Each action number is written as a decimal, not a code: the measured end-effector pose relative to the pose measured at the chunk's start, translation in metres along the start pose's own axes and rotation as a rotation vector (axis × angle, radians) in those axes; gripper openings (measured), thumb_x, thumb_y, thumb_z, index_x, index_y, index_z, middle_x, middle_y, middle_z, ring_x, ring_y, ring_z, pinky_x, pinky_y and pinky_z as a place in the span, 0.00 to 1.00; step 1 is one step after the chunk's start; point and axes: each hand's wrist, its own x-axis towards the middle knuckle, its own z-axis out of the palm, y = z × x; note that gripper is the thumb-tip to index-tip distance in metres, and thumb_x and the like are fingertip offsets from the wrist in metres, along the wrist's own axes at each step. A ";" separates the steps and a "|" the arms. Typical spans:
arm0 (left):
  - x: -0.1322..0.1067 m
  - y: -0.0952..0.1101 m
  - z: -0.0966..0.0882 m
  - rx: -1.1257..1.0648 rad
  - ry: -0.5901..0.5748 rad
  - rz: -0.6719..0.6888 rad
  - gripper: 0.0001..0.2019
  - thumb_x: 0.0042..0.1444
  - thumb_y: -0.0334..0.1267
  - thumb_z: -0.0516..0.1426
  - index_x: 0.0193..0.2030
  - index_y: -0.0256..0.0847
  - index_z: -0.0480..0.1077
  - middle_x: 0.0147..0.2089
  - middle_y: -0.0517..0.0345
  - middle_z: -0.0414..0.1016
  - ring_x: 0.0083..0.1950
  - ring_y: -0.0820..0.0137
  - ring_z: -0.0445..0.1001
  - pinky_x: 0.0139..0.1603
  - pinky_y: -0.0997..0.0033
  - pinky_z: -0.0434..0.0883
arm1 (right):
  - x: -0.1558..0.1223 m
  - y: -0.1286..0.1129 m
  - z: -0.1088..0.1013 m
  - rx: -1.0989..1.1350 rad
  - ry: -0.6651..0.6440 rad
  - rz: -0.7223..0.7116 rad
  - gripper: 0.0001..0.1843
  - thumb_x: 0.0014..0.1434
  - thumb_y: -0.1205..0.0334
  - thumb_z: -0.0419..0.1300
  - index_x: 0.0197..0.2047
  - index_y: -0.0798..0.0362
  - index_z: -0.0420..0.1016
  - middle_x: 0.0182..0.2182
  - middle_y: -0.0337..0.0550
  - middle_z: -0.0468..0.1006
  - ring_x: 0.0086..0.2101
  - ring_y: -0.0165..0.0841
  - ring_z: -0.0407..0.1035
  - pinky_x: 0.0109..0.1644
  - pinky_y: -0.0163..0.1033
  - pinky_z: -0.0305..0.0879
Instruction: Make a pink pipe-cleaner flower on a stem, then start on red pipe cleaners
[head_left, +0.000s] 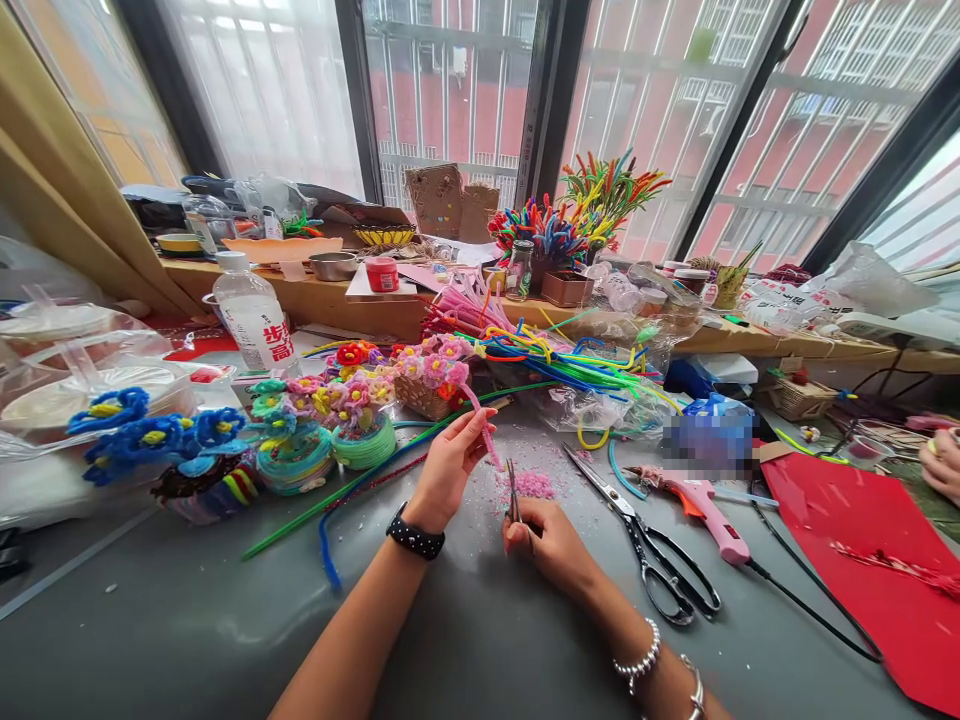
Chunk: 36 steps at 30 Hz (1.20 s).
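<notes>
Between the thumb and fingers of my left hand (450, 470) is a pink pipe cleaner (489, 440), its lower end hanging down over the table. My right hand (551, 540) grips a small pair of scissors (513, 484), blades pointing up, close beside that end. I cannot tell whether the blades touch it. A heap of pink fuzz clippings (529, 487) lies on the grey table (300, 620) just behind the scissors. Beyond my left hand stands a pot of pink pipe-cleaner flowers (433, 362).
Large black-handled scissors (652, 550) and a pink glue gun (709, 515) lie to the right, near a red sheet (862, 560). Flower pots (364, 440) and a bottle (251, 315) stand left. Pipe cleaners (570, 360) are heaped behind. Another person's hand (941, 465) shows far right.
</notes>
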 end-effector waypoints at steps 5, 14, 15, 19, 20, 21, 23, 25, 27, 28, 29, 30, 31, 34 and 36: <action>-0.002 -0.001 0.002 0.061 -0.077 -0.037 0.10 0.41 0.39 0.60 0.32 0.39 0.73 0.25 0.62 0.70 0.26 0.81 0.65 0.30 0.80 0.60 | 0.000 -0.002 0.000 -0.065 -0.056 -0.019 0.37 0.41 0.27 0.37 0.15 0.56 0.61 0.18 0.39 0.63 0.22 0.27 0.56 0.25 0.33 0.51; -0.002 -0.003 0.003 0.060 -0.087 -0.020 0.09 0.42 0.39 0.60 0.31 0.39 0.73 0.28 0.62 0.70 0.29 0.80 0.66 0.32 0.81 0.60 | 0.001 0.002 0.005 -0.072 0.091 0.000 0.32 0.43 0.33 0.47 0.11 0.54 0.52 0.13 0.34 0.56 0.19 0.24 0.50 0.22 0.32 0.45; -0.001 -0.003 0.002 0.051 -0.075 -0.016 0.08 0.42 0.38 0.60 0.31 0.39 0.73 0.28 0.62 0.70 0.30 0.80 0.66 0.32 0.81 0.61 | 0.001 0.003 0.006 -0.070 0.113 0.003 0.31 0.44 0.34 0.49 0.11 0.54 0.51 0.13 0.34 0.55 0.18 0.24 0.49 0.21 0.32 0.45; -0.001 -0.001 0.001 0.019 -0.034 -0.016 0.09 0.40 0.39 0.61 0.30 0.39 0.73 0.28 0.62 0.70 0.31 0.79 0.67 0.32 0.81 0.62 | 0.001 0.006 0.009 -0.048 0.167 0.039 0.29 0.45 0.38 0.53 0.10 0.54 0.51 0.11 0.34 0.58 0.17 0.24 0.52 0.22 0.32 0.49; 0.000 -0.001 0.001 0.012 -0.020 -0.014 0.09 0.39 0.39 0.61 0.29 0.39 0.73 0.28 0.62 0.70 0.31 0.80 0.67 0.32 0.81 0.62 | 0.001 0.006 0.009 -0.033 0.177 0.054 0.29 0.45 0.38 0.52 0.10 0.54 0.52 0.11 0.34 0.59 0.17 0.24 0.53 0.22 0.32 0.50; 0.000 -0.001 0.000 0.007 -0.007 -0.010 0.09 0.38 0.39 0.62 0.29 0.39 0.73 0.28 0.62 0.70 0.30 0.80 0.67 0.32 0.82 0.62 | 0.001 0.006 0.009 -0.015 0.185 0.068 0.29 0.45 0.38 0.52 0.10 0.53 0.52 0.11 0.35 0.59 0.17 0.24 0.53 0.22 0.32 0.51; 0.000 -0.001 0.000 0.004 0.011 -0.004 0.10 0.38 0.39 0.62 0.29 0.39 0.73 0.27 0.62 0.70 0.30 0.80 0.66 0.31 0.82 0.62 | 0.001 0.005 0.008 0.017 0.187 0.089 0.30 0.44 0.36 0.51 0.10 0.53 0.53 0.11 0.35 0.60 0.17 0.24 0.54 0.22 0.32 0.51; 0.000 -0.001 0.000 0.005 0.011 -0.005 0.09 0.38 0.38 0.61 0.30 0.39 0.73 0.27 0.62 0.69 0.30 0.80 0.66 0.31 0.82 0.61 | 0.001 0.002 0.005 0.022 0.160 0.082 0.31 0.43 0.34 0.48 0.11 0.54 0.54 0.12 0.36 0.60 0.18 0.25 0.54 0.22 0.32 0.51; 0.000 -0.001 0.000 0.007 -0.002 -0.008 0.09 0.39 0.38 0.61 0.30 0.39 0.73 0.26 0.62 0.69 0.29 0.81 0.66 0.30 0.82 0.61 | 0.001 0.000 0.002 0.004 0.108 0.053 0.33 0.43 0.30 0.44 0.12 0.54 0.57 0.14 0.37 0.61 0.19 0.25 0.54 0.23 0.32 0.50; -0.001 -0.001 0.001 0.009 -0.014 -0.013 0.09 0.40 0.38 0.61 0.30 0.39 0.73 0.26 0.63 0.68 0.28 0.81 0.65 0.30 0.82 0.61 | 0.002 -0.001 0.001 -0.007 0.078 0.039 0.34 0.43 0.29 0.41 0.13 0.55 0.58 0.15 0.37 0.61 0.19 0.25 0.54 0.23 0.32 0.50; -0.001 -0.001 0.001 0.014 -0.029 -0.019 0.09 0.40 0.38 0.61 0.31 0.38 0.73 0.25 0.63 0.68 0.28 0.81 0.65 0.29 0.82 0.61 | 0.002 -0.001 0.000 -0.017 0.049 0.028 0.35 0.43 0.29 0.39 0.14 0.55 0.59 0.16 0.38 0.62 0.20 0.26 0.55 0.24 0.33 0.51; -0.001 -0.001 0.002 0.022 -0.045 -0.026 0.09 0.41 0.38 0.60 0.31 0.38 0.73 0.25 0.62 0.68 0.27 0.81 0.64 0.29 0.82 0.60 | 0.002 -0.002 0.000 -0.027 0.022 0.019 0.36 0.42 0.28 0.38 0.15 0.55 0.59 0.17 0.38 0.62 0.21 0.26 0.55 0.25 0.33 0.51; -0.002 -0.001 0.002 0.034 -0.065 -0.032 0.09 0.41 0.38 0.60 0.31 0.38 0.73 0.26 0.62 0.67 0.27 0.81 0.64 0.29 0.82 0.60 | 0.002 -0.002 -0.001 -0.038 -0.002 0.013 0.36 0.42 0.28 0.37 0.16 0.55 0.60 0.18 0.38 0.62 0.22 0.26 0.55 0.26 0.33 0.52; -0.004 -0.002 0.004 0.092 -0.126 -0.039 0.08 0.43 0.38 0.59 0.31 0.38 0.73 0.27 0.61 0.67 0.27 0.81 0.63 0.30 0.81 0.60 | 0.002 -0.001 -0.001 -0.058 -0.046 -0.012 0.37 0.41 0.27 0.37 0.17 0.56 0.60 0.18 0.38 0.62 0.22 0.27 0.56 0.27 0.33 0.52; -0.005 -0.002 0.005 0.124 -0.153 -0.039 0.08 0.43 0.38 0.59 0.31 0.38 0.73 0.27 0.62 0.67 0.27 0.81 0.63 0.30 0.81 0.60 | 0.002 0.000 0.000 -0.052 -0.047 -0.020 0.36 0.42 0.28 0.38 0.17 0.56 0.60 0.18 0.38 0.62 0.22 0.27 0.56 0.27 0.33 0.52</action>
